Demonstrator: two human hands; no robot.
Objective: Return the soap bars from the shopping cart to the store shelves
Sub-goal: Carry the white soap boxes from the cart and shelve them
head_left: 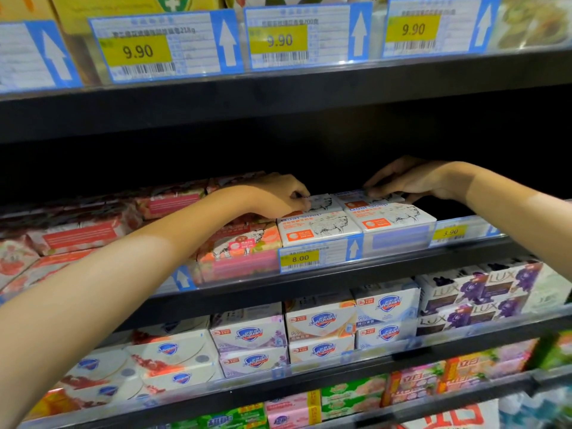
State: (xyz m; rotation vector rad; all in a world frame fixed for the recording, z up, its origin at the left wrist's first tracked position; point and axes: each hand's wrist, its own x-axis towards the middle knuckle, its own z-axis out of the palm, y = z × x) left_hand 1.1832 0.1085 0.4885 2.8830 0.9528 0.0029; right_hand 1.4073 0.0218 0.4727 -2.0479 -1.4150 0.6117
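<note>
Here my left hand [278,196] pinches the corner of the rear left soap bar [322,203]. My right hand [411,181] lies fingers-down over the rear right soap bar [362,197]; I cannot tell if it grips. Both bars sit on the shelf [387,267] behind 2 front bars [318,229], probably being squared into the row. Each lies flat, long axis along the shelf edge, label up.

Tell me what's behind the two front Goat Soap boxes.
A second row of two white boxes: the left hand grips one, the right hand holds the other. Beyond them the shelf is dark, so anything deeper cannot be seen.
</note>
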